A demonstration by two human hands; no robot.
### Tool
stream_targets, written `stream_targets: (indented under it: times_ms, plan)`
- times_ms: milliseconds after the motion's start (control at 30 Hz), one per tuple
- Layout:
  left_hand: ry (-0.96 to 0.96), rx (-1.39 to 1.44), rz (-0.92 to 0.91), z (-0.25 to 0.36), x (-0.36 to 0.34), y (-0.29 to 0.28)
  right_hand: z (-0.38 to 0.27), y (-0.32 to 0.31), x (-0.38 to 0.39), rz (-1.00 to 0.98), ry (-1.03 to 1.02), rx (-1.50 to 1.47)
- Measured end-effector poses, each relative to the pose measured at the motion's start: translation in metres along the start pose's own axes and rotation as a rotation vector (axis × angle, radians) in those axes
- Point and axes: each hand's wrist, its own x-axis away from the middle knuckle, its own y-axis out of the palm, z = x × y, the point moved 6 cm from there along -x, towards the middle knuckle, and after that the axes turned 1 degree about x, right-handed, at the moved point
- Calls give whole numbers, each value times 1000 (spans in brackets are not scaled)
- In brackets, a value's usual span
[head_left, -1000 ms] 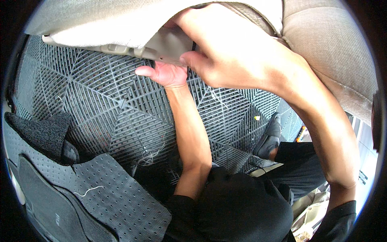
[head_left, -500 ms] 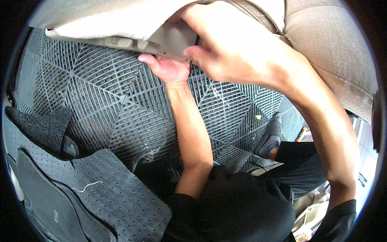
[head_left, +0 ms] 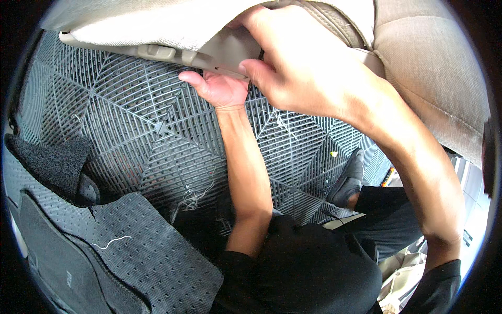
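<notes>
A beige plastic seat side trim [head_left: 219, 55] with switch-like knobs [head_left: 157, 52] runs under a pale fabric seat cover [head_left: 146, 26]. From below, my left hand [head_left: 224, 93] reaches up against the trim's lower edge, palm upward and thumb stretched out to the left. Its other fingers are hidden behind the trim. My right hand [head_left: 298, 68] is curled over the trim's right end. The right thumb rests by the trim's lower corner, and the fingertips pass out of sight under the cover's hanging edge. What they grip is hidden.
Dark grey slatted floor tiles [head_left: 157, 128] lie below, with loose white threads [head_left: 193, 199]. Black floor mats [head_left: 151, 230] are stacked at the lower left. Beige seat upholstery [head_left: 434, 68] bulges at the upper right. A shoe [head_left: 349, 180] stands on the tiles.
The view has shifted slightly. Both hands keep nearly the same places at the trim.
</notes>
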Motion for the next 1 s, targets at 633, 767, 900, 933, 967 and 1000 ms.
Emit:
stream_targets:
  times_ms: [633,767,900,933,967,1000]
  plan:
    - [-17,-60,-8,2,-5,2,1,-3,5,10,-82,-34]
    - [2,-124,8,8,-6,4,3,-2,0,-40,-89,-57]
    - [12,-179,27,9,-5,5,8,2,-1,30,-136,12]
    - [14,-192,32,9,-4,6,9,5,0,94,-166,53]
    - [17,-205,39,9,-2,7,7,12,0,206,-207,111]
    - [23,-216,55,8,0,7,8,13,2,266,-226,155]
